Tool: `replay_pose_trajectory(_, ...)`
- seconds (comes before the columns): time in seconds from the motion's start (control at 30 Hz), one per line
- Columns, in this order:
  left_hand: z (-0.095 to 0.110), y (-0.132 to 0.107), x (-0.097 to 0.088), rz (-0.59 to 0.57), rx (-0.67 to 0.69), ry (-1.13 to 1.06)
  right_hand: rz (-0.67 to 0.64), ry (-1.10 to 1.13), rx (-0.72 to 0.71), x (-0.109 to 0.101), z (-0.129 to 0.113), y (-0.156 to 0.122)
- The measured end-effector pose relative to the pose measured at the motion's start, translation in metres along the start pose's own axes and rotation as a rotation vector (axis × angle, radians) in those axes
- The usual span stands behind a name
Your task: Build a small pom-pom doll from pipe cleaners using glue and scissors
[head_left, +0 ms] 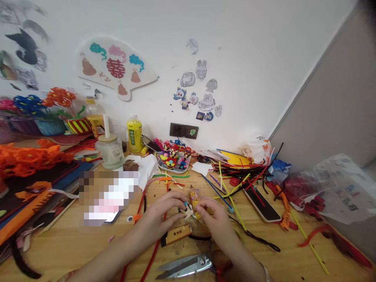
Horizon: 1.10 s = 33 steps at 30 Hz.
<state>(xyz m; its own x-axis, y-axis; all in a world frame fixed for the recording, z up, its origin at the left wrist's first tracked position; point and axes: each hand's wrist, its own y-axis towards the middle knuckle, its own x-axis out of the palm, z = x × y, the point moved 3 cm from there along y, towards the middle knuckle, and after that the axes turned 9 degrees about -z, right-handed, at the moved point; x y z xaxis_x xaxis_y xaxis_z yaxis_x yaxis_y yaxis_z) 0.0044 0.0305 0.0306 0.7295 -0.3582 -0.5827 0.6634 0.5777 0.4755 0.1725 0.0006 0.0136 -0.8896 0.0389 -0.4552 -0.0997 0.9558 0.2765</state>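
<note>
Work steadily over the cluttered desk [293,258].
Keep clear of the scissors [190,265] nearer you; your right hand [213,215] seems closed on the yellow tool [194,196], your left hand [167,207] pinches the small white-and-blue piece [188,212] between them. A light grip should suit it.

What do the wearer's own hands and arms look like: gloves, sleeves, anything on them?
Both the left hand and right hand are bare: no gloves, no rings visible. Forearms uncovered, no cables or markings seen. A pale edging shows on the right arm at the frame's bottom; cuff or band, can't tell.
</note>
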Motion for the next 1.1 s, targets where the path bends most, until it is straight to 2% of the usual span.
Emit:
replay_pose_trajectory(0.07,-0.002,0.000,-0.003,0.041,-0.009,0.021,0.012,-0.001,0.028,-0.003,0.002,0.001)
replay_pose_trajectory(0.17,-0.004,-0.001,-0.004,0.080,-0.003,0.040,-0.046,0.011,0.080,0.003,0.004,-0.001)
replay_pose_trajectory(0.33,-0.002,-0.002,0.000,0.088,0.031,0.047,-0.089,0.078,0.098,0.019,0.005,-0.005)
replay_pose_trajectory(0.47,0.001,-0.003,0.003,0.097,0.020,0.031,-0.079,0.142,0.113,0.021,0.009,-0.005)
replay_pose_trajectory(0.63,-0.002,-0.003,0.002,0.136,-0.117,-0.091,-0.010,0.057,0.024,0.015,0.005,-0.002)
replay_pose_trajectory(0.77,-0.011,-0.002,0.006,0.189,-0.240,-0.333,0.014,-0.030,-0.055,0.013,-0.002,-0.003)
replay_pose_trajectory(0.83,-0.016,-0.001,0.007,0.176,-0.300,-0.449,-0.009,-0.055,-0.080,0.013,-0.004,-0.004)
replay_pose_trajectory(0.9,-0.019,0.001,0.004,0.146,-0.356,-0.476,-0.027,-0.072,-0.098,0.013,-0.005,-0.005)
replay_pose_trajectory(1.1,-0.024,0.004,-0.014,0.023,-0.426,-0.252,0.044,-0.098,-0.072,0.003,0.001,-0.002)
